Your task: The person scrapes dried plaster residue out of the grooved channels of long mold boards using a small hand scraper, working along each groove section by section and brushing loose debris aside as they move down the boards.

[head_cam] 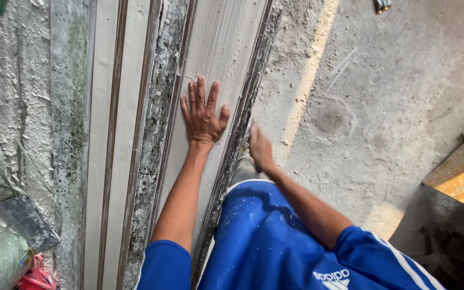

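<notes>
Left hand (204, 114) flat on a pale panel (218, 59), right hand (260, 148) blurred at its edge.

The left hand lies open, fingers spread, palm pressed on the long grooved panel that runs from the top centre of the frame down to the bottom centre. The right hand sits just right of the panel's dark edge strip (243, 118), too blurred to tell whether it is open or closed. A second pale panel (108, 134) lies parallel at left. Dusty floor (382, 107) fills the right half; a red object (36, 276) sits at lower left.
</notes>
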